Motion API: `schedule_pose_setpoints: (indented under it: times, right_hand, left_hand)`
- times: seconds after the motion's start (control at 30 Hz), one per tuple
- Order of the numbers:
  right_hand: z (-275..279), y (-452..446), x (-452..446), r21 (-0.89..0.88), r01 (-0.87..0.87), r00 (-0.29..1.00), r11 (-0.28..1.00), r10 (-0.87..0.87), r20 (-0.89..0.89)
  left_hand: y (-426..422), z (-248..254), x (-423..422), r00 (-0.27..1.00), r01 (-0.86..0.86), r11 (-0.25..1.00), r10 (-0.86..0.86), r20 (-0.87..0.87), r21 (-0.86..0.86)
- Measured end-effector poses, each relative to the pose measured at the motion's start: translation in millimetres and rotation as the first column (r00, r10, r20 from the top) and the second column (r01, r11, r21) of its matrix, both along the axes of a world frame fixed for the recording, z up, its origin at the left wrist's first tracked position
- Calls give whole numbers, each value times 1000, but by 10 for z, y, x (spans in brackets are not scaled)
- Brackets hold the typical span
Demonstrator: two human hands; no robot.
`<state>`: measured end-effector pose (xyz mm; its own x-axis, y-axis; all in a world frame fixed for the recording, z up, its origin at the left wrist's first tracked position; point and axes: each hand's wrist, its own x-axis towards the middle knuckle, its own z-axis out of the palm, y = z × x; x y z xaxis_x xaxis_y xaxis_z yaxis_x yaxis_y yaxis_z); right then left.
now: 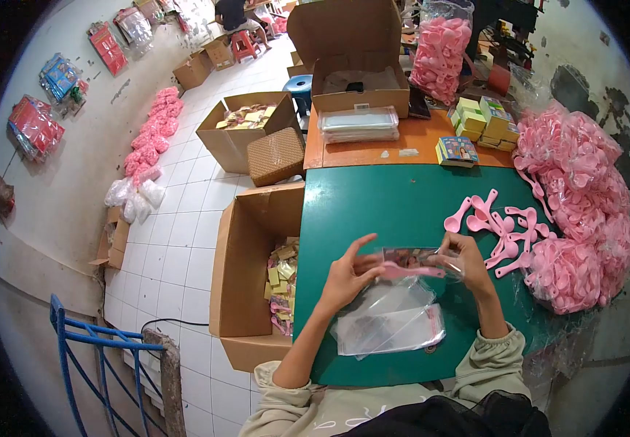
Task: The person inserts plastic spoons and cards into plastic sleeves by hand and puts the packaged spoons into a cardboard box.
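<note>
Over a green tabletop [358,200], a worker's left hand [347,277] grasps a pink plastic spoon [415,271] and a clear packet [452,272] around a printed insert [408,256], its lettering too blurred to read; the right hand [466,259] pinches the packet's other end. Flat transparent bags [388,331] lie beneath. Loose pink spoons [505,252] and bulging clear sacks of pink spoons [573,189] crowd the right, near yellow-edged printed stacks [458,151], likewise illegible.

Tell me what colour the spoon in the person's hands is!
The spoon is pink, as the head view shows.
</note>
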<state>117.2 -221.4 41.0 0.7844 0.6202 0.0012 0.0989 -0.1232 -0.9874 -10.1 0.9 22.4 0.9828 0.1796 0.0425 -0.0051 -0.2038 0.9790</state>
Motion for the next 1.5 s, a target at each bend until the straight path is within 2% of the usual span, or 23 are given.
schedule_pose_setpoints:
  times: [0.03,0.1,0.17,0.2,0.23,0.33,0.37,0.47,0.53,0.63,0.77,0.93,1.07,1.13,1.27,1.33,1.37,1.43,1.5]
  right_hand:
    - [37,36,-20,-12,71,993,997,-69,98]
    - [126,113,-125,-25,213,939,977,-197,283]
    - [177,205,-183,-9,79,908,997,-69,412]
    - [181,218,-196,-7,10,880,1000,-6,474]
    - [161,190,-201,-96,-107,904,990,137,405]
    - [87,213,-259,-198,-179,862,964,251,441]
    - [73,230,-290,-222,-164,883,961,243,401]
    - [-42,263,-338,-361,-109,771,926,309,558]
    - [-111,298,-412,-384,-107,786,917,314,533]
    - [-128,337,-466,-400,-94,781,911,317,538]
    - [-36,385,-529,-390,-67,730,918,312,608]
    - [-2,445,-604,-344,85,502,935,258,826]
    - [-45,442,-606,-356,93,386,930,296,874]
    - [-17,454,-620,-357,34,383,934,318,868]
    - [-51,453,-633,-415,-94,396,905,416,818]
    - [-17,428,-611,-400,-178,460,899,436,774]
    - [21,406,-594,-390,-219,489,894,447,749]
    - [165,356,-566,-262,-367,580,893,440,686]
    - [348,226,-488,-150,-443,703,884,446,554]
  left_hand:
    - [-33,-14,14,995,-94,985,88,47,148]
    - [-90,-81,38,999,-37,996,37,-1,-87]
    - [-155,-121,20,992,30,919,-75,-100,-393]
    - [-185,-111,12,974,51,822,-167,-156,-568]
    - [-209,-111,8,945,48,692,-265,-191,-721]
    - [-237,-144,-1,932,108,783,-294,-212,-613]
    - [-218,-142,-8,926,140,796,-316,-207,-588]
    - [-184,-147,-5,908,221,831,-366,-202,-511]
    - [-177,-175,3,905,238,858,-366,-216,-455]
    - [-195,-158,-12,903,223,796,-387,-189,-562]
    - [-197,-88,-14,913,116,732,-344,-218,-672]
    - [-162,-170,7,932,29,596,-306,-194,-802]
    - [-163,-117,-19,934,42,620,-303,-190,-784]
    - [-174,-69,-20,926,16,606,-309,-217,-795]
    - [-190,-165,-21,952,117,820,-253,-171,-560]
    - [-207,-59,-35,957,133,904,-224,-185,-406]
    - [-202,-89,-22,970,94,908,-176,-169,-408]
    - [-185,-144,17,988,13,910,-75,-134,-414]
    - [-118,20,11,986,26,843,-110,-124,-537]
